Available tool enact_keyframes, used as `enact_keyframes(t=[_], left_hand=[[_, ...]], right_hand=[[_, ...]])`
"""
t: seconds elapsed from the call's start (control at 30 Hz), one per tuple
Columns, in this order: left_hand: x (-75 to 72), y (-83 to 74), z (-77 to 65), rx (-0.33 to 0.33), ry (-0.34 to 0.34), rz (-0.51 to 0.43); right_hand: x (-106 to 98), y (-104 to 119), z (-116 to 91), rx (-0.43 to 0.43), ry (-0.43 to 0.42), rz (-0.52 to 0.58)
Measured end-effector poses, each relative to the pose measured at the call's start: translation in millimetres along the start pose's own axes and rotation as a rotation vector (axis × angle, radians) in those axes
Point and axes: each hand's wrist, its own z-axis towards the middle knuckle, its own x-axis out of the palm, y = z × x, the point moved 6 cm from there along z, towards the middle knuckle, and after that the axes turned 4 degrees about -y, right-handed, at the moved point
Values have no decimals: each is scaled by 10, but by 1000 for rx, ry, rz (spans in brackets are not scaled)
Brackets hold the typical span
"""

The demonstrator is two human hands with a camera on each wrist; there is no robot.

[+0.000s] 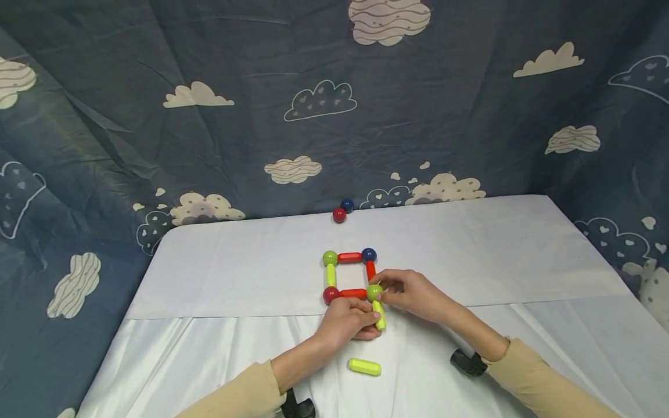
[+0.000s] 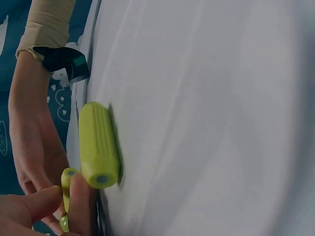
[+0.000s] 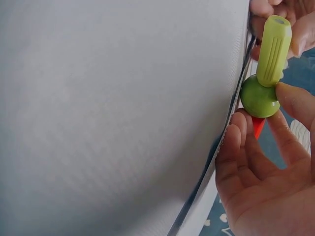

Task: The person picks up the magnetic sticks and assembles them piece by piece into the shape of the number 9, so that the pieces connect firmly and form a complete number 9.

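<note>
Red and yellow-green magnetic sticks (image 1: 349, 257) join balls at the corners into a square frame flat on the table. My right hand (image 1: 418, 295) holds the green ball (image 1: 374, 292) at its near right corner between thumb and fingers. From that ball a yellow-green stick (image 1: 379, 317) points toward me, and my left hand (image 1: 345, 322) pinches it. In the right wrist view the stick (image 3: 274, 51) meets the green ball (image 3: 258, 101), with a red stick (image 3: 258, 127) below it. A loose yellow-green stick (image 1: 364, 367) lies nearer to me, large in the left wrist view.
A red ball (image 1: 339, 215) and a dark blue ball (image 1: 347, 205) sit at the table's far edge. White cloth covers the table (image 1: 219, 267), with a seam across it. A dark curtain with cloud prints (image 1: 251, 52) hangs behind and at the sides.
</note>
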Motion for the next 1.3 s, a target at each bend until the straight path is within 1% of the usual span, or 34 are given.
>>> enact_keyframes(t=[0.07,0.13,0.23,0.3,0.4,0.5,0.57,0.63,0.7,0.8,0.97,1.07,1.3], left_hand=[[-59,-56,-24,13,-3,21],[-155,-154,-37,35,-17,42],[-348,-354,-5,101,-60,115],[-482,-494,53,157,-91,165],[-684,-671,205,263,-166,263],[-853,-795,401,360,-255,382],[-934,-849,542,408,-294,470],[-991,-884,684,431,-315,534],[-1029,-909,821,436,-318,571],[-1058,-937,1018,422,-320,574],[-1050,-937,1288,355,-335,552],[-1044,-913,1411,318,-337,555],[-997,-927,1613,309,-349,609]], right_hand=[[-1,5,-2,-9,4,6],[-1,10,-1,-17,6,7],[1,12,-2,-14,7,3],[4,4,-4,-1,5,-2],[7,4,-2,15,5,-1],[11,10,-3,21,8,5],[16,9,-5,29,8,7],[18,5,-8,27,11,7],[20,3,-10,25,13,6],[15,-5,-12,27,11,5],[14,-22,-24,28,12,18],[28,-24,-23,28,20,23],[12,-19,-15,17,10,8]])
